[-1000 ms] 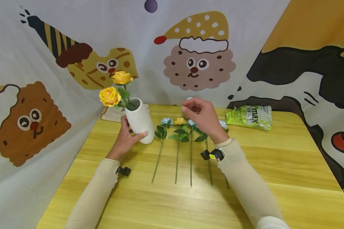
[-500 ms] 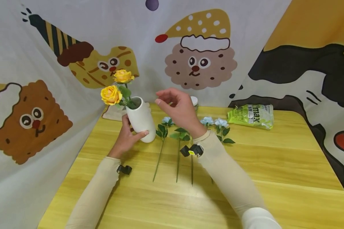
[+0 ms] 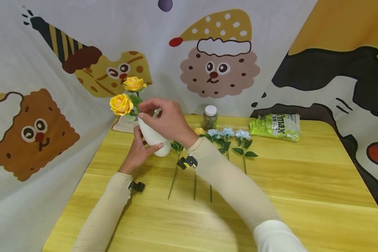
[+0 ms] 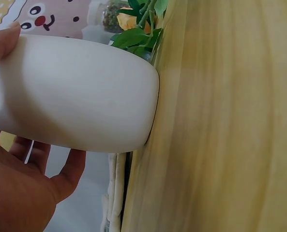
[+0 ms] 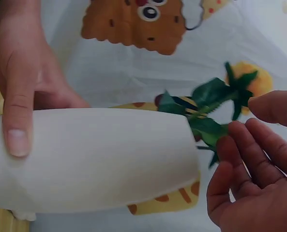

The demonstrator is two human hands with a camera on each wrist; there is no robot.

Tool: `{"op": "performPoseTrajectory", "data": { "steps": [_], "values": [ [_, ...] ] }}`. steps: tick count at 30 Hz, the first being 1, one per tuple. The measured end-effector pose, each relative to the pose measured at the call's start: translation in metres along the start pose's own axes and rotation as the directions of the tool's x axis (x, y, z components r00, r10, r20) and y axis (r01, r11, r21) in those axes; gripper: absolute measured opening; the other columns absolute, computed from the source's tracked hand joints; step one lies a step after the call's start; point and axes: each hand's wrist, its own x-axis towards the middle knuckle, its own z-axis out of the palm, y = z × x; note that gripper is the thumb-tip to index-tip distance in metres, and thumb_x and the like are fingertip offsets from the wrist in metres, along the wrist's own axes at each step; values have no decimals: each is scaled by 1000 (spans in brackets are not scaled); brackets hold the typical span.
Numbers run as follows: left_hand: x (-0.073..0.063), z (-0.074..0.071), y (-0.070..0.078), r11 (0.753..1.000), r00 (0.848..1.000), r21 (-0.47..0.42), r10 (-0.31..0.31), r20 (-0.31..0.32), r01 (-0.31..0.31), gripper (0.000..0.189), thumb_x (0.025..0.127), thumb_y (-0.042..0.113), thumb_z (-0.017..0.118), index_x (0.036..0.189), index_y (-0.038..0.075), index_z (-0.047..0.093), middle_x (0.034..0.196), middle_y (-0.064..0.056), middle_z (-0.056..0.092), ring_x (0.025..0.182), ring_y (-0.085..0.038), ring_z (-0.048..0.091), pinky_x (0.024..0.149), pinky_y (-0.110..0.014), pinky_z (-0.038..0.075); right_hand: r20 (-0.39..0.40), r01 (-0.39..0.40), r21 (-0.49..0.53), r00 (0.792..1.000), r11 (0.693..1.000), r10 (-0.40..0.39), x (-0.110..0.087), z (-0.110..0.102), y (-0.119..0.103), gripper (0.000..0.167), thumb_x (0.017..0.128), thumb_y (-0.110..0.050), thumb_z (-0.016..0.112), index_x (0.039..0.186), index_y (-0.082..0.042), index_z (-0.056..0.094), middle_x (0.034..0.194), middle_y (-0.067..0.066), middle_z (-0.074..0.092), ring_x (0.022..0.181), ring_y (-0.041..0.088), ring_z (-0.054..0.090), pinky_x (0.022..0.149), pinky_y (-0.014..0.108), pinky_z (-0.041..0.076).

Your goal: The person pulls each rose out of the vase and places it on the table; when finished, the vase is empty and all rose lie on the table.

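My left hand (image 3: 134, 156) grips a white vase (image 3: 152, 134), thumb across its near side and fingers behind it. In the left wrist view the vase (image 4: 85, 92) tilts with its base right at the tabletop. Two artificial yellow roses, one lower (image 3: 121, 104) and one higher (image 3: 134, 84), lean out of its mouth to the left. My right hand (image 3: 170, 120) is at the vase mouth, beside the rose stems. Seen from the right wrist, the right fingers (image 5: 259, 154) are loosely bent near the green leaves (image 5: 208, 130), thumb apart from them.
More artificial flowers lie in a row on the wooden table (image 3: 286, 196): a yellow one (image 3: 200, 131) and several blue ones (image 3: 227, 132). Behind them stands a white-lidded jar (image 3: 210, 119). A green snack bag (image 3: 275, 127) lies at the back right, before a cartoon cloth (image 3: 163, 63).
My right hand has moved left from above the row of flowers to the vase mouth, uncovering the jar and blue flowers. The left hand and the vase have stayed in place.
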Motion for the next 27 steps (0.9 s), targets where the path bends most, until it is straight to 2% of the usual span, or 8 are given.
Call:
{"op": "performPoseTrajectory", "data": {
  "steps": [7, 16, 21, 27],
  "values": [
    [1, 0, 1, 1000, 1000, 10, 18, 1, -18, 86, 95, 23, 81, 153, 20, 18, 155, -14, 35, 142, -30, 39, 112, -63, 39, 37, 16, -149, 999, 989, -10, 9, 17, 6, 25, 101, -16, 72, 124, -8, 77, 120, 4, 78, 103, 11, 71, 88, 19, 55],
    [-1, 0, 1, 1000, 1000, 20, 14, -15, -14, 87, 94, 21, 81, 155, 19, 19, 156, -13, 35, 143, -27, 38, 112, -62, 39, 80, 56, -257, 996, 965, -36, 12, 21, 6, 22, 102, -14, 72, 123, -9, 75, 113, 4, 75, 101, 13, 69, 89, 18, 53],
    [0, -1, 1, 999, 1000, 30, 21, -8, -20, 86, 95, 22, 81, 155, 20, 19, 156, -13, 35, 143, -28, 38, 112, -63, 40, 73, 45, -278, 997, 960, -25, 11, 20, 5, 17, 102, -15, 70, 117, -8, 75, 113, 5, 73, 102, 14, 69, 90, 20, 52],
    [0, -1, -1, 999, 1000, 20, 30, 4, -30, 85, 95, 21, 80, 154, 20, 19, 155, -11, 35, 142, -27, 38, 110, -63, 40, 14, 35, -237, 999, 971, -33, 10, 16, 5, 18, 105, -15, 66, 118, -6, 75, 115, 6, 75, 101, 16, 71, 86, 23, 55]
  ]
}}
